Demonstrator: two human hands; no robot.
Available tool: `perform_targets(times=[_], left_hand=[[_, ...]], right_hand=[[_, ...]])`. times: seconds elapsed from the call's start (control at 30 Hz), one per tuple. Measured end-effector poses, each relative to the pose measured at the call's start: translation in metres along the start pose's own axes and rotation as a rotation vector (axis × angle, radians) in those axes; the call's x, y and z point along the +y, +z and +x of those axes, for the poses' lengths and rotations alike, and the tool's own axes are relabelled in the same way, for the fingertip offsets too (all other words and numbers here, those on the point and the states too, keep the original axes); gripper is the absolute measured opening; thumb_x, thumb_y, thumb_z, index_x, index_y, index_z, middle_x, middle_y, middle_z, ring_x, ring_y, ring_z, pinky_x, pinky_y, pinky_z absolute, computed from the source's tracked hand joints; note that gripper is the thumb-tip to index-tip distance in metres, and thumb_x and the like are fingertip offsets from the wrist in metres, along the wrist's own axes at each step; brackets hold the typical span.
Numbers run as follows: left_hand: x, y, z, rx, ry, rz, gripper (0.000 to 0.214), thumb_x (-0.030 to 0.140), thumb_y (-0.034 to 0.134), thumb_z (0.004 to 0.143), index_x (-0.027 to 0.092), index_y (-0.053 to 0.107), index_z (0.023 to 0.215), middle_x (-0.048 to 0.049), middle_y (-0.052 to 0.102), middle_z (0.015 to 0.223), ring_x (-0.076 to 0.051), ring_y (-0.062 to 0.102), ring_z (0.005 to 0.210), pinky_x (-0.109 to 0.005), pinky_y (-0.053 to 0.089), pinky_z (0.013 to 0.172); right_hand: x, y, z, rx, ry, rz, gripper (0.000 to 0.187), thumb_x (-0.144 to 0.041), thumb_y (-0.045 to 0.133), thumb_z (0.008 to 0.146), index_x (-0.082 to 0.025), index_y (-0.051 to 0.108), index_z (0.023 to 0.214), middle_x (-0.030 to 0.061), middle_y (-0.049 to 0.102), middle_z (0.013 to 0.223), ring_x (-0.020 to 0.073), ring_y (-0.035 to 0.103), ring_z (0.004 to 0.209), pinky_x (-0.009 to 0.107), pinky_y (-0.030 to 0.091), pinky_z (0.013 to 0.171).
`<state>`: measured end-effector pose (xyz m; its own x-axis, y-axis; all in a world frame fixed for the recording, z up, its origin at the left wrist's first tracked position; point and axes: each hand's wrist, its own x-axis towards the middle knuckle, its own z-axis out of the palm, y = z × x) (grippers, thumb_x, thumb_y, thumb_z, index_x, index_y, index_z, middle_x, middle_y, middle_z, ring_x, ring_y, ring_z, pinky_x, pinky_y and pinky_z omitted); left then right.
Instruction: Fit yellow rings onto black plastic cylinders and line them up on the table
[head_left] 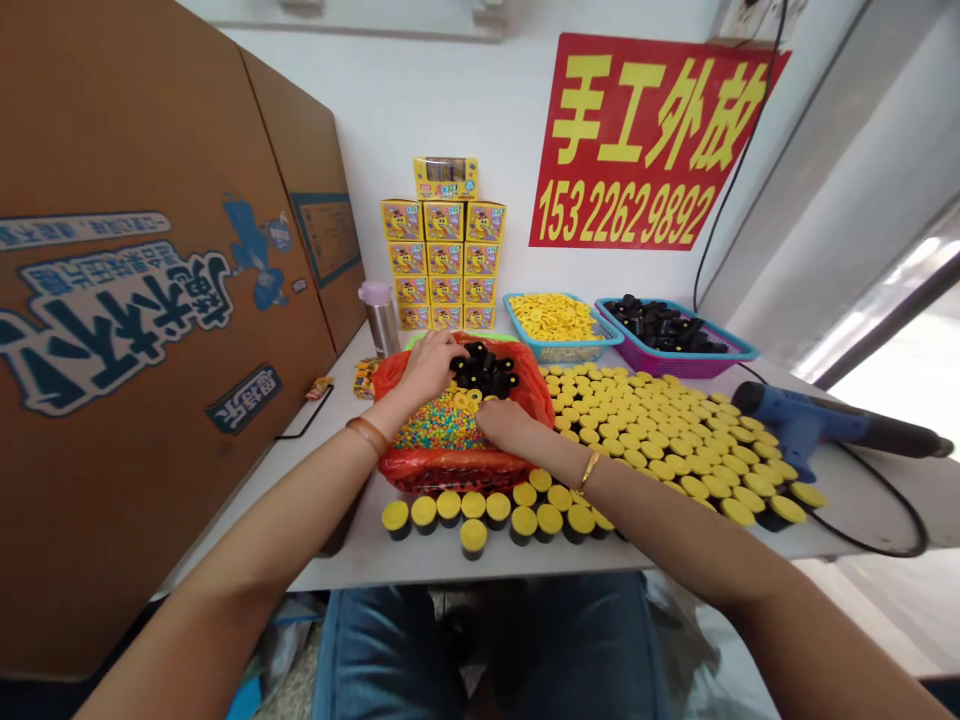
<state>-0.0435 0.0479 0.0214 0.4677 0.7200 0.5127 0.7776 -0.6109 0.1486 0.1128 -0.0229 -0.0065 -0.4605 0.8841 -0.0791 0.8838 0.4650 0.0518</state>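
Observation:
A red basket lined with an orange bag (450, 470) sits before me, holding small multicoloured candies (442, 425) and a heap of black cups (487, 368). My left hand (433, 362) reaches into the far side, fingers curled at the black cups. At the near right of the candies rests my right hand (510, 420), fingers bent down and pinched over something I cannot make out. A row of black cups with yellow lids (480, 512) stands along the table's front edge.
Many yellow-lidded cups (667, 430) cover the table to the right. Behind them stand a blue tray of yellow lids (559, 320) and a purple tray of black cups (675, 335). A blue glue gun (810, 420) lies far right. Yellow boxes (444, 250), a flask (381, 318), a big carton (135, 320) at left.

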Motion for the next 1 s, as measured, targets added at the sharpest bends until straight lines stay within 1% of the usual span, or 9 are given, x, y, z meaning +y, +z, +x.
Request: perform_targets(times=[0.1, 0.2, 0.3, 0.37, 0.5, 0.6, 0.7, 0.87, 1.0], left_hand=[[0.005, -0.004, -0.030, 0.110, -0.121, -0.148, 0.035, 0.006, 0.068, 0.070, 0.023, 0.076, 0.099, -0.0076, 0.062, 0.103, -0.025, 0.058, 0.102, -0.039, 0.048, 0.092], [0.009, 0.003, -0.050, 0.271, -0.365, -0.437, 0.034, 0.015, 0.077, 0.066, 0.019, 0.074, 0.100, -0.0066, 0.065, 0.098, -0.022, 0.062, 0.092, -0.038, 0.050, 0.088], [0.008, 0.010, -0.058, 0.369, -0.541, -0.739, 0.031, 0.020, 0.078, 0.066, 0.016, 0.072, 0.096, -0.0055, 0.070, 0.090, -0.019, 0.064, 0.084, -0.035, 0.051, 0.083], [0.006, 0.012, -0.061, 0.407, -0.619, -0.859, 0.030, 0.020, 0.078, 0.065, 0.015, 0.070, 0.094, -0.0048, 0.071, 0.088, -0.018, 0.065, 0.082, -0.033, 0.051, 0.081], [0.008, 0.010, -0.063, 0.291, -0.658, -0.954, 0.035, 0.018, 0.082, 0.056, 0.015, 0.069, 0.088, -0.0024, 0.071, 0.082, -0.015, 0.064, 0.075, -0.030, 0.052, 0.076], [0.015, 0.006, -0.062, 0.069, -0.559, -1.025, 0.041, 0.020, 0.088, 0.046, 0.014, 0.070, 0.083, -0.0016, 0.071, 0.077, -0.015, 0.064, 0.072, -0.030, 0.052, 0.074], [0.024, 0.003, -0.061, -0.069, -0.467, -1.072, 0.048, 0.023, 0.091, 0.040, 0.013, 0.072, 0.083, -0.0014, 0.071, 0.076, -0.015, 0.064, 0.072, -0.031, 0.052, 0.075], [0.028, 0.003, -0.063, -0.146, -0.435, -1.081, 0.047, 0.027, 0.091, 0.041, 0.013, 0.070, 0.080, 0.0051, 0.061, 0.061, -0.010, 0.056, 0.060, -0.026, 0.046, 0.063], [0.027, 0.004, -0.063, -0.156, -0.394, -1.041, 0.041, 0.032, 0.091, 0.042, 0.013, 0.060, 0.063, 0.0091, 0.048, 0.053, -0.006, 0.043, 0.051, -0.021, 0.035, 0.053]], right_hand=[[-0.003, 0.003, 0.011, -0.053, -0.158, 0.079, 0.021, 0.001, 0.052, 0.079, -0.009, 0.071, 0.081, 0.0138, 0.072, 0.084, 0.0205, 0.066, 0.079, 0.026, 0.044, 0.066], [0.000, 0.011, 0.024, -0.053, -0.299, 0.389, 0.015, 0.002, 0.061, 0.069, -0.012, 0.066, 0.068, 0.0033, 0.067, 0.069, 0.0148, 0.061, 0.068, 0.023, 0.045, 0.065], [0.008, 0.018, 0.033, 0.037, -0.177, 0.913, 0.011, -0.008, 0.072, 0.067, -0.013, 0.066, 0.074, -0.0007, 0.066, 0.068, 0.0128, 0.061, 0.065, 0.024, 0.049, 0.065], [0.015, 0.019, 0.034, 0.113, -0.096, 1.193, 0.022, -0.016, 0.079, 0.063, -0.014, 0.067, 0.081, -0.0009, 0.068, 0.070, 0.0131, 0.064, 0.066, 0.027, 0.053, 0.069], [0.033, 0.012, 0.027, 0.265, -0.084, 1.365, 0.030, -0.026, 0.084, 0.058, -0.015, 0.067, 0.081, 0.0010, 0.070, 0.074, 0.0138, 0.066, 0.071, 0.031, 0.056, 0.078], [0.041, 0.002, 0.016, 0.319, -0.080, 1.304, 0.026, -0.024, 0.081, 0.063, -0.014, 0.068, 0.083, 0.0028, 0.071, 0.077, 0.0140, 0.066, 0.074, 0.030, 0.055, 0.077], [0.043, -0.011, 0.006, 0.337, -0.098, 1.068, 0.022, -0.017, 0.073, 0.071, -0.012, 0.071, 0.093, 0.0048, 0.071, 0.080, 0.0145, 0.065, 0.074, 0.029, 0.053, 0.073], [0.033, -0.035, -0.005, 0.410, -0.259, 0.399, 0.025, -0.009, 0.062, 0.081, -0.014, 0.075, 0.102, 0.0091, 0.068, 0.095, 0.0197, 0.059, 0.094, 0.031, 0.045, 0.084], [0.018, -0.050, -0.007, 0.379, -0.341, -0.006, 0.026, -0.013, 0.052, 0.093, -0.014, 0.076, 0.104, 0.0124, 0.064, 0.099, 0.0245, 0.051, 0.104, 0.034, 0.039, 0.085]])
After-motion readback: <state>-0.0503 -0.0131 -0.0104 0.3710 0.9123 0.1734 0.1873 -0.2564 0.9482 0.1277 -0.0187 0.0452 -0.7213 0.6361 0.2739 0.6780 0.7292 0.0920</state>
